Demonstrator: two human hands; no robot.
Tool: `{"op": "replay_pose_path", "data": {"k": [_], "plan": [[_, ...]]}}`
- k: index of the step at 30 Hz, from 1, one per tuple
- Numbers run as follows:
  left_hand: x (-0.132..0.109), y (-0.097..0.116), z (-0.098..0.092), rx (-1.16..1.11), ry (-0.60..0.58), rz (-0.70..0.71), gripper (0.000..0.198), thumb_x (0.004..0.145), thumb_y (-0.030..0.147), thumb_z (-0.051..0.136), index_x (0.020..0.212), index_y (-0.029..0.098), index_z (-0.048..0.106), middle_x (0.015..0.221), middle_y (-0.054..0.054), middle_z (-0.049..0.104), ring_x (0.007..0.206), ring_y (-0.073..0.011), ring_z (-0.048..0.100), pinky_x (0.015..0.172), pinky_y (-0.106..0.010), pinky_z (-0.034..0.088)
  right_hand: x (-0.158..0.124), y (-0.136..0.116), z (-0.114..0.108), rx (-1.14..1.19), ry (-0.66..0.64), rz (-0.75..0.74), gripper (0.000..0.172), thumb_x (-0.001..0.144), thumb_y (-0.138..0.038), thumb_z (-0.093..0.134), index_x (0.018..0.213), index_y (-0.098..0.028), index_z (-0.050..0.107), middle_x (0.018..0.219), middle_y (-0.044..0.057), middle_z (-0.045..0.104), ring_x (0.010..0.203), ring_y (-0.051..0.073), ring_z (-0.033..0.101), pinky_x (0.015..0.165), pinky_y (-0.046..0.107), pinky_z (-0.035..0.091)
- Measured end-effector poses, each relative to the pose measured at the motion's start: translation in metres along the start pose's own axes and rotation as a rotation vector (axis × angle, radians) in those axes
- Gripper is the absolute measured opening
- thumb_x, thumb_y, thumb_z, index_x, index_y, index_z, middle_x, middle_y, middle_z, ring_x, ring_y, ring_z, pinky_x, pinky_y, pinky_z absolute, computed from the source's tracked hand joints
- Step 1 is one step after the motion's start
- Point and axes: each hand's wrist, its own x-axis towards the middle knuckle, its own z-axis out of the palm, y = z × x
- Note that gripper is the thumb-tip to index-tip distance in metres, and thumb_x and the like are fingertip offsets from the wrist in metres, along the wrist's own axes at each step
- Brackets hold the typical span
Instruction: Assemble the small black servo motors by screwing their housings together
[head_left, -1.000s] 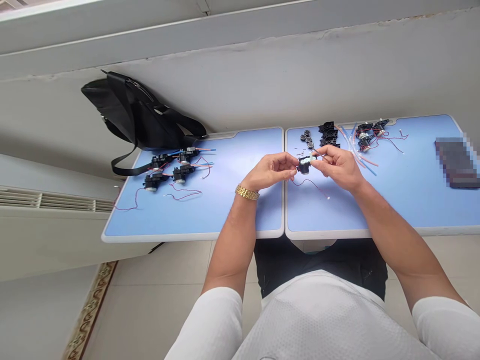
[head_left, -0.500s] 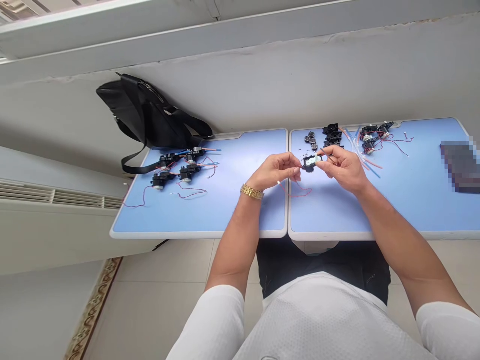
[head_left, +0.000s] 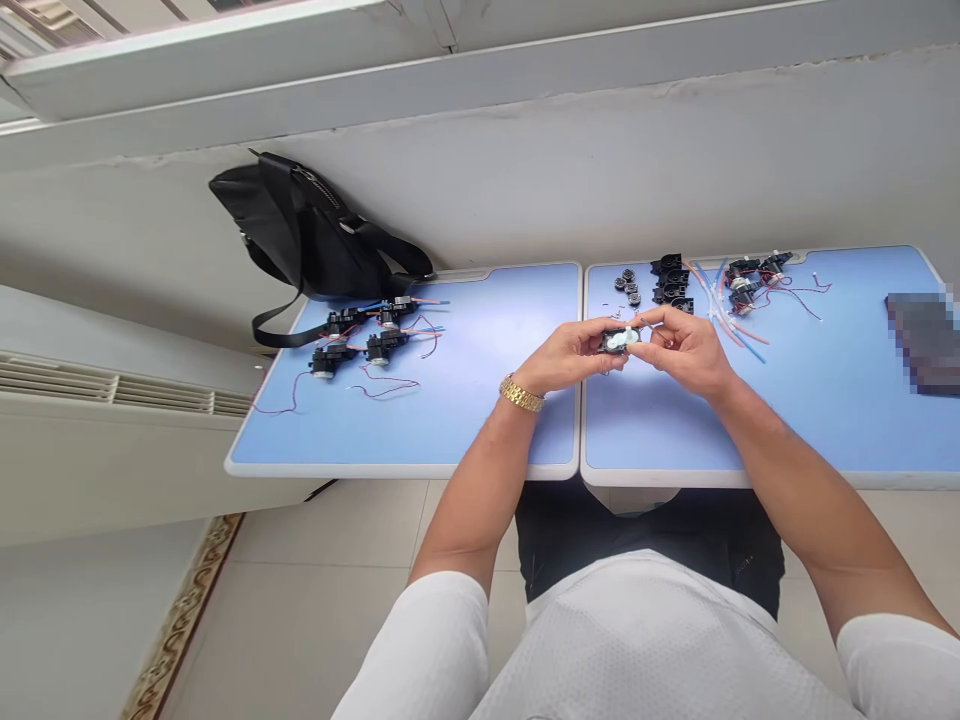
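Note:
A small black gear housing (head_left: 609, 340) with pale, whitish-green gears (head_left: 622, 340) in it is held above the two light-blue tables. My left hand (head_left: 574, 352), wearing a gold bracelet watch, is closed on the housing's left end, thumb below and fingers above. My right hand (head_left: 686, 345) is closed at the right end, its thumb and index fingertips against the housing and gears. Whether a thin stick is still between the right fingers is hard to make out. Beyond the hands lie several black housing shells (head_left: 670, 283) and several small round motors (head_left: 628, 285).
Finished-looking black motor units (head_left: 386, 345) with wires lie on the left table (head_left: 480, 420); more units (head_left: 744, 295) sit at back right, beside blue and orange tubes (head_left: 720, 305). A black bag (head_left: 315, 230) leans on the wall. A blurred dark object (head_left: 930, 340) lies far right.
My left hand has shifted right and now grips the housing more fully; the housing has turned. The thin stick and dangling red wire seen earlier no longer show clearly. The view has shifted slightly.

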Motion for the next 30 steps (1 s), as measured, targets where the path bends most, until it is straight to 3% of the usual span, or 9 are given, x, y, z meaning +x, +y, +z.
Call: {"op": "replay_pose_path", "data": {"k": [3,5,9,12,16,19,24,30], "plan": [[-0.001,0.004,-0.001,-0.008,-0.036,-0.012,0.042,0.09,0.038,0.094,0.125,0.018,0.08,0.095,-0.005,0.075,0.085,-0.0162,0.074,0.072,-0.028,0.062,0.001,-0.002,-0.004,0.025,-0.041,0.016,0.05,0.084,-0.068,0.094,0.103,-0.024,0.078,0.053,-0.011,0.05,0.051,0.011,0.04,0.057,0.032,0.035],[-0.002,0.005,-0.003,-0.015,-0.031,-0.013,0.041,0.09,0.04,0.094,0.122,0.018,0.079,0.098,-0.006,0.076,0.082,-0.0143,0.072,0.071,-0.027,0.061,0.003,-0.003,-0.012,0.041,0.0,0.016,0.056,0.084,-0.077,0.092,0.101,-0.025,0.079,0.052,-0.01,0.048,0.05,0.012,0.04,0.056,0.033,0.034],[-0.007,0.008,-0.014,-0.088,0.048,0.017,0.048,0.086,0.051,0.098,0.116,0.018,0.077,0.097,-0.008,0.077,0.071,-0.0121,0.063,0.061,-0.027,0.052,0.009,-0.003,-0.04,0.01,0.351,-0.032,0.064,0.091,-0.091,0.077,0.098,-0.027,0.078,0.056,-0.005,0.052,0.052,0.015,0.045,0.057,0.035,0.038],[-0.012,0.012,-0.027,-0.197,0.145,0.072,0.054,0.082,0.06,0.1,0.109,0.02,0.075,0.092,-0.008,0.075,0.066,-0.0124,0.059,0.054,-0.027,0.046,0.014,0.003,-0.06,-0.13,0.513,-0.02,0.059,0.102,-0.085,0.065,0.1,-0.028,0.077,0.061,-0.002,0.057,0.056,0.017,0.05,0.06,0.036,0.041],[-0.015,0.018,-0.041,-0.29,0.214,0.113,0.056,0.081,0.056,0.104,0.111,0.02,0.073,0.088,-0.004,0.071,0.057,-0.0083,0.054,0.053,-0.027,0.05,0.018,0.018,-0.073,-0.441,0.4,0.083,0.038,0.111,-0.058,0.061,0.108,-0.025,0.079,0.077,0.002,0.073,0.065,0.019,0.062,0.072,0.037,0.05],[-0.013,0.018,-0.044,-0.286,0.246,0.105,0.056,0.082,0.055,0.104,0.113,0.019,0.074,0.086,-0.002,0.068,0.058,-0.0093,0.058,0.058,-0.028,0.058,0.019,0.03,-0.072,-0.651,0.272,0.21,0.025,0.104,-0.035,0.067,0.12,-0.024,0.082,0.082,0.003,0.078,0.078,0.024,0.07,0.083,0.039,0.054],[-0.009,0.013,-0.043,-0.277,0.315,0.126,0.057,0.082,0.056,0.104,0.114,0.021,0.073,0.081,0.002,0.062,0.059,-0.0087,0.056,0.06,-0.027,0.059,0.022,0.046,-0.066,-0.745,0.229,0.29,0.052,0.093,-0.027,0.077,0.144,-0.022,0.078,0.088,0.006,0.081,0.091,0.03,0.075,0.087,0.044,0.056],[-0.005,0.006,-0.038,-0.194,0.341,0.122,0.058,0.079,0.056,0.105,0.108,0.022,0.068,0.077,0.004,0.057,0.06,-0.0089,0.055,0.058,-0.027,0.055,0.027,0.057,-0.062,-0.869,0.206,0.339,0.052,0.096,-0.027,0.077,0.147,-0.022,0.078,0.094,0.012,0.084,0.097,0.036,0.076,0.089,0.047,0.059]]}}
